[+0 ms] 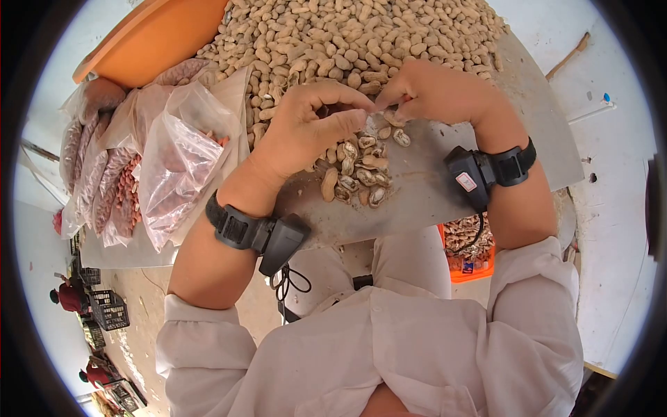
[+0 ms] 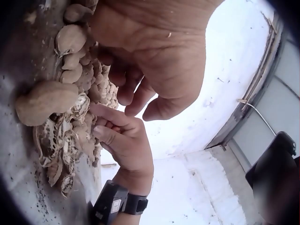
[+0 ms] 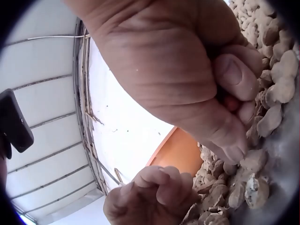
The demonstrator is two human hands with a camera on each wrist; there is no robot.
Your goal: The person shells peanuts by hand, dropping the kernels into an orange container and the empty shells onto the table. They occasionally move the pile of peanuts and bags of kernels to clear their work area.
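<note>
My right hand (image 1: 438, 94) holds a red peanut kernel (image 3: 230, 103) inside its curled fingers, with thumb and forefinger low over the shells. My left hand (image 1: 306, 125) is beside it, fingers loosely bent and nothing showing between them in the left wrist view. Its fingertips come close to the right ones in the head view. Below both hands lie split, hollow peanut shells (image 1: 376, 197) in a small heap, with a whole peanut (image 1: 328, 185) at its near side. Just beyond spreads a large pile of unshelled peanuts (image 1: 333, 35).
A grey metal table (image 1: 417, 201) carries everything. Clear plastic bags (image 1: 184, 163), some with red kernels, lie at the left beside an orange basin (image 1: 156, 42). Under the table edge stands an orange crate (image 1: 472, 276) of shells. Black crates (image 1: 109, 310) and people are far left.
</note>
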